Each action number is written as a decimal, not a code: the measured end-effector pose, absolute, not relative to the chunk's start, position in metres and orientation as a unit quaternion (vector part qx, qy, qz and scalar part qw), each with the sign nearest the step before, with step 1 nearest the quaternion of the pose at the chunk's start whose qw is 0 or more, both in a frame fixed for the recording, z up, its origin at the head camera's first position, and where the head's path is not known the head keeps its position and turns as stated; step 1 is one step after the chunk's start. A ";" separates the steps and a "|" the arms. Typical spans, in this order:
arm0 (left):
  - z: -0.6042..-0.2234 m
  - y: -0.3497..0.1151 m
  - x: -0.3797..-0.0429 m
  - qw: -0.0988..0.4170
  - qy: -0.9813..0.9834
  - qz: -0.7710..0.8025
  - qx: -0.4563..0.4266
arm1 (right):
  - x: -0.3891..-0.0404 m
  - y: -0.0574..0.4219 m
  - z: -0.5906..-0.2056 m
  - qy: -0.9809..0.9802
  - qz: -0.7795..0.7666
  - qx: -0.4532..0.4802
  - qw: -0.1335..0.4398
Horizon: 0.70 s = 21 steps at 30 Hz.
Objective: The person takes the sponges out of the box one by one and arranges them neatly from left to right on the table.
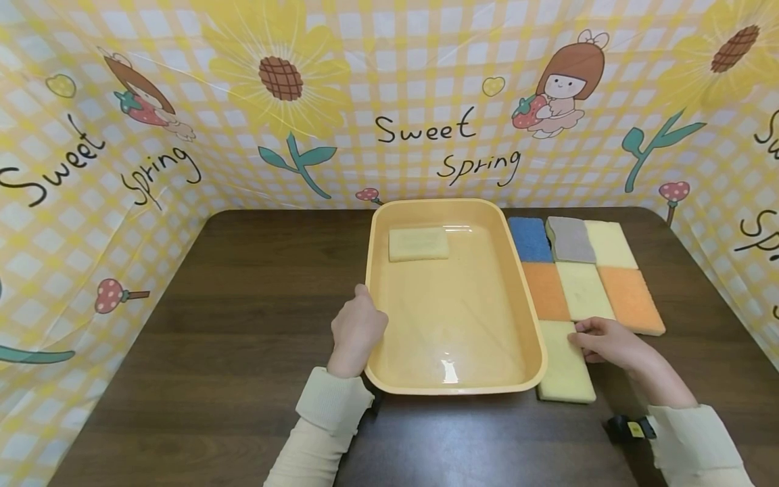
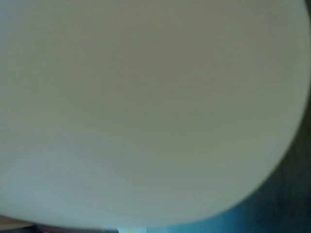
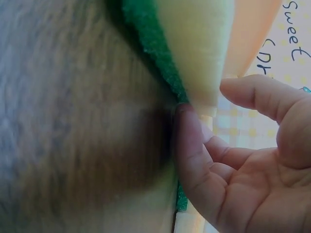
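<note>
My left hand (image 1: pixel 359 331) grips the left rim of a yellow plastic tray (image 1: pixel 453 390), fingers curled at its edge. In the left wrist view the pale tray wall (image 2: pixel 146 111) fills nearly everything, and the hand is hidden. Inside the tray, near the back left, lies a pale yellow sponge (image 1: pixel 418 244). To the tray's right is another pale yellow sponge (image 1: pixel 562 372) with a green scouring underside (image 3: pixel 150 41). My right hand (image 1: pixel 615 345) pinches its right edge, thumb (image 3: pixel 243 91) at the top face and fingers (image 3: pixel 189 141) at the green side.
Beyond the right hand, several sponges lie flat in rows: a blue one (image 1: pixel 529 239), a grey one (image 1: pixel 571 239), pale yellow ones (image 1: pixel 611 245) and orange ones (image 1: pixel 633 297). They sit on a dark wooden table (image 1: pixel 255 304). A printed checked cloth (image 1: pixel 395 88) stands around its back and sides.
</note>
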State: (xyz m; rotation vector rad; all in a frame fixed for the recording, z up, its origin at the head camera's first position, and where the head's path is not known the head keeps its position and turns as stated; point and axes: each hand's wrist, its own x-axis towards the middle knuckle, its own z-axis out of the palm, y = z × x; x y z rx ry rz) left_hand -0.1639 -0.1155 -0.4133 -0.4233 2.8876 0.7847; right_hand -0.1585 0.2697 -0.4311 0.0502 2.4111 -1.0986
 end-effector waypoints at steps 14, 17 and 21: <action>-0.413 -0.115 -0.164 0.060 0.954 0.260 -0.140 | -0.158 0.275 -0.417 0.886 -0.398 0.005 0.237; -0.413 -0.115 -0.164 0.061 0.953 0.261 -0.140 | -0.158 0.274 -0.413 0.891 -0.390 0.005 0.232; -0.412 -0.115 -0.164 0.062 0.953 0.260 -0.141 | -0.159 0.273 -0.408 0.898 -0.378 0.009 0.226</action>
